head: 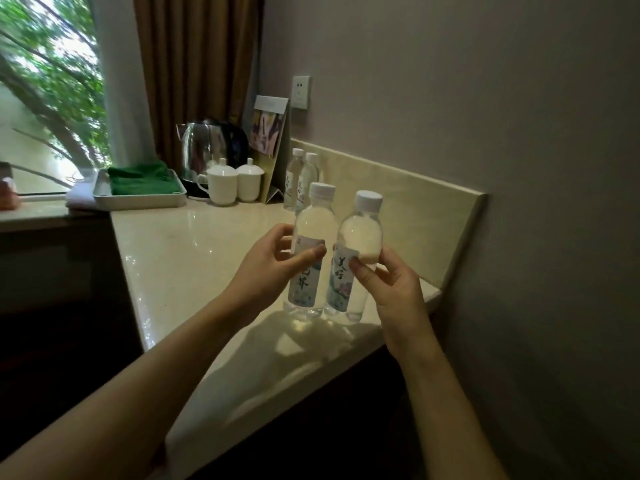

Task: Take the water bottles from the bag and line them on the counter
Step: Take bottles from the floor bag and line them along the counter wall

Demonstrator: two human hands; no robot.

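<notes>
- Our left hand (273, 261) grips one clear plastic white-capped water bottle (310, 251); right hand (384, 282) grips its twin (355, 258).
- Both upright, side by side, just above the beige stone counter (180, 258); set-down lies straight below each hand.

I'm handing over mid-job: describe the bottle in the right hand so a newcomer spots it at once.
Start at the pale stone counter along the grey wall. Near its front edge two capped bottles stand side by side. The right-hand bottle, pinched by the right hand, stands nearer the wall than the left-hand bottle.
</notes>
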